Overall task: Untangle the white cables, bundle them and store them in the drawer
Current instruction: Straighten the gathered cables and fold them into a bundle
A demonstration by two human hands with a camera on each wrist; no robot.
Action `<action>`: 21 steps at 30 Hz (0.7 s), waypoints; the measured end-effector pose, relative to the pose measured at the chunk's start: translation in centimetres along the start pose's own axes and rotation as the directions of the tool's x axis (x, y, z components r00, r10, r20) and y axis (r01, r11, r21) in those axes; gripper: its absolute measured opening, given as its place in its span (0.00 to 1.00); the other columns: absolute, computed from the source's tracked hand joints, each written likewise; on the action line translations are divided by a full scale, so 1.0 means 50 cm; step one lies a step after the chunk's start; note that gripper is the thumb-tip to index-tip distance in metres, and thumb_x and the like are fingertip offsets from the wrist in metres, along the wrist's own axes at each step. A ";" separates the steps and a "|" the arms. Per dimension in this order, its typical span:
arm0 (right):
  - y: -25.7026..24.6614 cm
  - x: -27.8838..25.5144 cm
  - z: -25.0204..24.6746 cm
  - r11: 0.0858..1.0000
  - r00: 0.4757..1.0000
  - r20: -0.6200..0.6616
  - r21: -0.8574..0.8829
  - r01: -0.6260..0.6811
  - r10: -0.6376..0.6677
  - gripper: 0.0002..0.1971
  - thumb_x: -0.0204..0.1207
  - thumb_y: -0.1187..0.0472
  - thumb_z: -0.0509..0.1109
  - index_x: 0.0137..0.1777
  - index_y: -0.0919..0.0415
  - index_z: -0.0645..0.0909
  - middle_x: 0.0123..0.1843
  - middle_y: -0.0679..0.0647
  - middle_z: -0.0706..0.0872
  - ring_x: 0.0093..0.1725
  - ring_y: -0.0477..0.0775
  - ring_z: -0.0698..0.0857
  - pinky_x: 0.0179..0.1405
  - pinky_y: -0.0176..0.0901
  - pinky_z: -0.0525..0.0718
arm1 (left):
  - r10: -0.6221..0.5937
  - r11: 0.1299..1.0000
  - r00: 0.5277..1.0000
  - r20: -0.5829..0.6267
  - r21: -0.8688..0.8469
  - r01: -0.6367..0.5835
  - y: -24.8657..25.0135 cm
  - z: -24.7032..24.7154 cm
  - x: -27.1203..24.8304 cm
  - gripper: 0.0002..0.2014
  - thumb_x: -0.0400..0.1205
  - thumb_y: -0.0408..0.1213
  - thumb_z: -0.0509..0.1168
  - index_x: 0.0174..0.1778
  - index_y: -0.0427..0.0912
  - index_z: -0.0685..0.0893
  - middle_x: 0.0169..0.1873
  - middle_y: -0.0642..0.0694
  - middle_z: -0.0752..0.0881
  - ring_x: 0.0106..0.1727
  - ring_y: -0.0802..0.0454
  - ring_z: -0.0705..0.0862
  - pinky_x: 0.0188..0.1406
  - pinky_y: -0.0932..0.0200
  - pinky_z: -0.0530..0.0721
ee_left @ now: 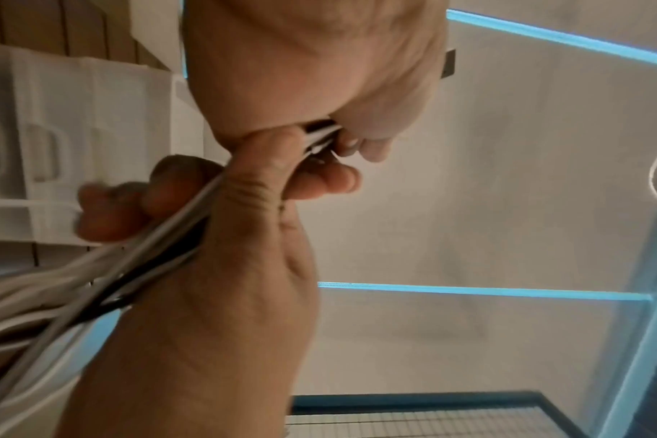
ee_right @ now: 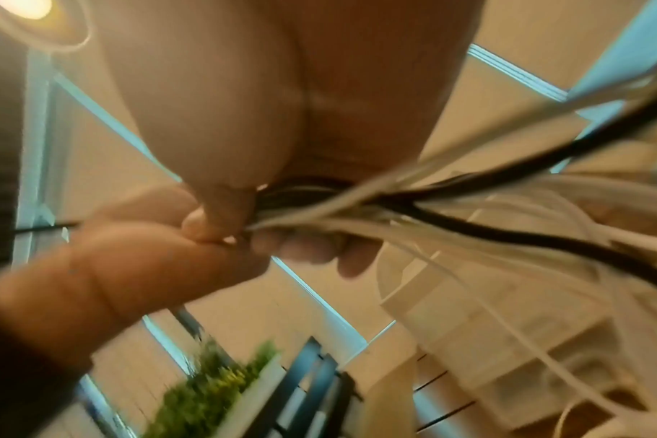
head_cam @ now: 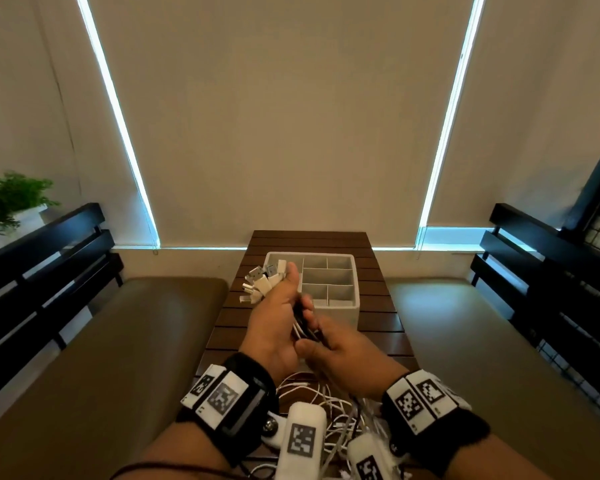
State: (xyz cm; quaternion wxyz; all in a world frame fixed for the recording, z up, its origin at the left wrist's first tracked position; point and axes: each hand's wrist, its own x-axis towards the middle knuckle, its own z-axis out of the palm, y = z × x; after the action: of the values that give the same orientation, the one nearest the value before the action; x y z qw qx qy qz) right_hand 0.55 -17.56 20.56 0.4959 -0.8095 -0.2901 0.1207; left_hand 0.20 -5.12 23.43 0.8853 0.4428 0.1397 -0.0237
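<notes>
White cables [head_cam: 303, 329] sit at centre frame in the head view, gathered into 1 bunch with at least 1 black cable [ee_right: 465, 225] running through it. Plug ends [head_cam: 262, 282] fan out above the left hand [head_cam: 278, 327], over the counter's left side. The rest of the cables trail down to a loose tangle [head_cam: 329, 407] at the bottom centre, on the near end of the counter [head_cam: 388, 317].

Left hand: fingers curled round the bunch just below the plugs, thumb along the top. Right hand [head_cam: 347, 348]: closed on the same bunch directly below the left, thumb and fingers pinching the strands. Both hands touch, held together above the counter.

Left wrist view shows the right hand [ee_left: 214, 243] wrapped on the strands [ee_left: 94, 275]; right wrist view shows the left hand [ee_right: 282, 112] clamped on them, both views blurred.

White drawer organiser [head_cam: 355, 308], several open compartments, stands on the counter just beyond the hands, upper centre of the counter. No cable is in the compartments that show.

Outward: brown padded benches [head_cam: 101, 341] on both sides, black slatted backrests [head_cam: 49, 271], green plant [head_cam: 7, 199] at left edge, closed roller blinds [head_cam: 284, 116] behind.
</notes>
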 end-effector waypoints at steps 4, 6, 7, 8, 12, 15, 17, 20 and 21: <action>0.020 0.017 0.006 0.876 0.985 -0.044 -0.464 0.130 -0.169 0.21 0.83 0.45 0.59 0.69 0.56 0.72 0.58 0.53 0.85 0.54 0.50 0.83 0.54 0.44 0.80 | -0.016 1.000 0.994 -0.109 -0.010 0.015 0.008 0.000 -0.001 0.22 0.77 0.60 0.67 0.29 0.45 0.79 0.21 0.49 0.77 0.26 0.52 0.76 0.30 0.55 0.77; 0.026 0.022 0.005 0.832 0.974 -0.028 -0.526 0.177 -0.225 0.22 0.83 0.45 0.58 0.72 0.56 0.71 0.62 0.52 0.84 0.57 0.51 0.82 0.53 0.37 0.75 | -0.052 0.998 0.986 -0.159 -0.049 0.044 0.011 -0.003 0.004 0.23 0.77 0.61 0.67 0.28 0.45 0.76 0.19 0.50 0.75 0.27 0.52 0.76 0.32 0.55 0.78; 0.027 0.023 0.001 0.816 0.970 -0.016 -0.544 0.196 -0.243 0.22 0.83 0.45 0.59 0.72 0.56 0.71 0.62 0.52 0.84 0.57 0.50 0.82 0.52 0.33 0.72 | -0.071 0.995 0.982 -0.176 -0.084 0.057 0.014 -0.004 0.006 0.23 0.77 0.61 0.67 0.29 0.46 0.75 0.18 0.50 0.74 0.27 0.51 0.77 0.32 0.55 0.79; 0.027 0.023 -0.004 0.800 0.968 0.003 -0.563 0.209 -0.251 0.22 0.83 0.45 0.59 0.72 0.56 0.72 0.62 0.52 0.84 0.57 0.49 0.82 0.51 0.31 0.70 | -0.093 0.990 0.979 -0.181 -0.122 0.071 0.015 -0.006 0.007 0.22 0.78 0.60 0.66 0.30 0.45 0.75 0.18 0.50 0.73 0.29 0.51 0.78 0.33 0.54 0.80; 0.037 0.015 -0.017 0.748 0.971 0.065 -0.626 0.221 -0.232 0.21 0.82 0.45 0.61 0.72 0.52 0.70 0.58 0.50 0.85 0.53 0.48 0.83 0.48 0.33 0.73 | -0.131 0.972 0.973 -0.187 -0.220 0.089 0.019 -0.009 0.012 0.21 0.80 0.57 0.65 0.30 0.44 0.73 0.17 0.50 0.72 0.32 0.47 0.86 0.54 0.43 0.85; 0.043 0.008 -0.003 0.677 0.968 0.004 -0.714 0.178 -0.251 0.21 0.83 0.48 0.62 0.73 0.51 0.66 0.55 0.49 0.87 0.48 0.49 0.85 0.46 0.39 0.81 | -0.133 0.956 0.964 -0.228 -0.286 0.065 0.017 -0.006 0.015 0.21 0.79 0.56 0.67 0.31 0.44 0.73 0.17 0.52 0.69 0.21 0.55 0.75 0.38 0.52 0.84; 0.042 0.006 0.005 0.615 0.961 -0.052 -0.777 0.132 -0.273 0.17 0.83 0.47 0.60 0.68 0.51 0.68 0.51 0.49 0.88 0.43 0.50 0.85 0.43 0.42 0.84 | -0.117 0.950 0.967 -0.227 -0.310 0.043 0.016 -0.003 0.017 0.21 0.79 0.56 0.68 0.30 0.46 0.72 0.17 0.53 0.67 0.18 0.58 0.67 0.22 0.61 0.74; 0.018 0.000 -0.003 0.787 0.981 -0.032 -0.602 0.134 -0.191 0.15 0.81 0.46 0.64 0.64 0.49 0.73 0.48 0.47 0.87 0.43 0.46 0.85 0.42 0.38 0.81 | -0.064 0.949 0.986 -0.152 -0.315 0.013 0.020 -0.011 0.023 0.24 0.79 0.58 0.67 0.24 0.48 0.69 0.15 0.54 0.64 0.14 0.59 0.62 0.13 0.65 0.63; 0.009 -0.001 -0.011 0.901 0.996 0.009 -0.424 0.086 -0.091 0.14 0.78 0.46 0.68 0.61 0.46 0.76 0.46 0.46 0.87 0.41 0.43 0.84 0.41 0.36 0.80 | -0.049 0.948 0.993 -0.103 -0.317 0.014 0.021 -0.016 0.024 0.25 0.79 0.58 0.67 0.22 0.48 0.68 0.14 0.54 0.63 0.13 0.59 0.61 0.12 0.66 0.61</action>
State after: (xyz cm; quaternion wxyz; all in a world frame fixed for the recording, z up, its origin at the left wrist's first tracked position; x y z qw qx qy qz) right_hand 0.91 -18.15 20.43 0.3147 -0.8846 -0.3429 0.0278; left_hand 1.36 -3.75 23.48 0.9352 0.2941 0.1971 0.0091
